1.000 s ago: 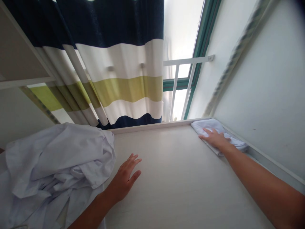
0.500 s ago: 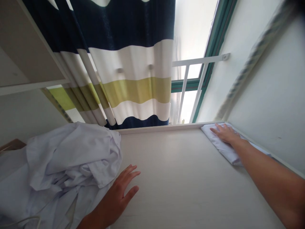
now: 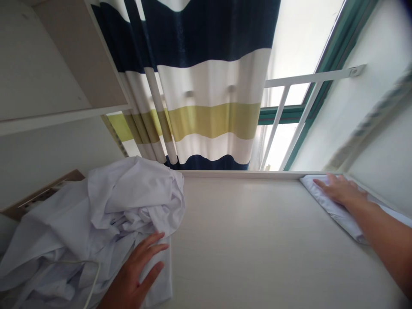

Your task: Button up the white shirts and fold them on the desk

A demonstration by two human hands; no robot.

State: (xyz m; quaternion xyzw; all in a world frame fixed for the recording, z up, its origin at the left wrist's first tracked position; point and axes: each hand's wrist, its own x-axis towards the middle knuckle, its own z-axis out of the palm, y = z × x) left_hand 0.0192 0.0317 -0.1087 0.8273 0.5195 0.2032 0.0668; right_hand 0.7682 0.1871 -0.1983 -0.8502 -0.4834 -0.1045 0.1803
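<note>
At the far right corner of the white desk point(image 3: 238, 240), a folded white cloth point(image 3: 325, 201) lies along the wall. My right hand point(image 3: 344, 189) rests flat on top of it, fingers spread. On the left side of the desk is a heap of crumpled white cloth point(image 3: 135, 184), with a flatter folded white piece point(image 3: 162, 274) under its near right edge. Close beside this heap, my left hand point(image 3: 138, 266) is open with its fingers apart, gripping nothing. Whether its fingertips touch the cloth I cannot tell.
A pale cord point(image 3: 95, 279) lies over the cloth at the lower left. Behind the heap, a brown wooden strip point(image 3: 54, 189) shows against the wall. Striped curtains point(image 3: 212, 120), a white railing point(image 3: 309, 78) and a shelf point(image 3: 64, 116) stand beyond and above the desk.
The view has swung left, so things sit further right. My left hand has drawn back toward the crumpled heap and the folded piece. My right hand stays on the folded cloth.
</note>
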